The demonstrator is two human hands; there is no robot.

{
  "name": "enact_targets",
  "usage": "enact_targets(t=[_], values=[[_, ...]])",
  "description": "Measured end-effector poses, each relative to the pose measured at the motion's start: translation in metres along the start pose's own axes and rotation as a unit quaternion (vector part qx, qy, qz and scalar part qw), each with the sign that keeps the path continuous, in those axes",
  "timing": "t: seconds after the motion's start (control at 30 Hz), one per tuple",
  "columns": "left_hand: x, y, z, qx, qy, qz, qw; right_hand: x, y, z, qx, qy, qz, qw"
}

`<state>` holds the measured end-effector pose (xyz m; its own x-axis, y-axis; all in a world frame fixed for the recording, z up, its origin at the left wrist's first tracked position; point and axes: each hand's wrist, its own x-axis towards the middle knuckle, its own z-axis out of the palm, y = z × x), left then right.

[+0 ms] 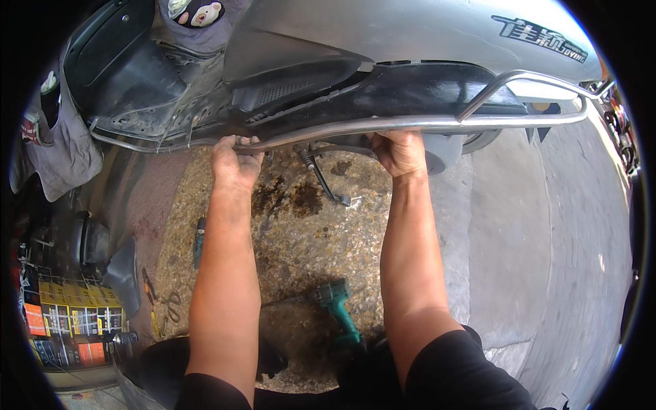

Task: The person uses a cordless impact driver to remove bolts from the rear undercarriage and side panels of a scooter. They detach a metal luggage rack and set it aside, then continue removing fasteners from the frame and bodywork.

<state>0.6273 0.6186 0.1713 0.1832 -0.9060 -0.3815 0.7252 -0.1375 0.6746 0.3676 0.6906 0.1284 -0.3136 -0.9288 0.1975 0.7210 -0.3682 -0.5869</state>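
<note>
both bare arms reach forward from the lower edge, nearly parallel and set a little wider than the drill (336, 311) on the floor (301, 256) between them. black short sleeves end on the upper arms, and both hands meet the rail (328, 132), a bright metal tube running along the lower side of the silver scooter (424, 31).

the left hand (236, 162) is at the rail's thinner-looking stretch, wrist almost straight in line with the forearm, fingers curled up and closed around the tube. the right hand (400, 152) is farther along, wrist bent so the hand tips inward, fingers wrapped up under the rail and gripping it; their tips are hidden behind the tube, so how far they reach around is hard to tell.

the kickstand (321, 179) slants down between the two hands, touching neither. left of the left forearm lie a second tool (199, 240), partly covered by the arm, and, farther left, pliers (149, 287) near the stacked boxes (78, 311).
</note>
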Motion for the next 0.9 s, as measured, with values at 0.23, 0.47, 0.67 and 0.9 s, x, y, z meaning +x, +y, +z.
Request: enact_targets(t=[0.23, 0.47, 0.67, 0.9], values=[[0.01, 0.001, -0.003, 0.01, -0.025, 0.003, 1.0, -0.013, -0.009, 0.01, -0.026, -0.03, -0.033, 0.999], [0.014, 0.001, -0.005, 0.01, -0.039, 0.008, 0.999, -0.021, -0.045, -0.01, 0.165, -0.058, -0.127, 0.976], [0.015, 0.002, -0.005, 0.051, -0.013, 0.016, 0.998, -0.019, -0.064, -0.022, 0.207, -0.074, -0.204, 0.954], [0.027, 0.005, -0.013, 0.037, -0.029, 0.011, 0.999, -0.027, -0.07, -0.009, 0.02, -0.005, -0.164, 0.986]])
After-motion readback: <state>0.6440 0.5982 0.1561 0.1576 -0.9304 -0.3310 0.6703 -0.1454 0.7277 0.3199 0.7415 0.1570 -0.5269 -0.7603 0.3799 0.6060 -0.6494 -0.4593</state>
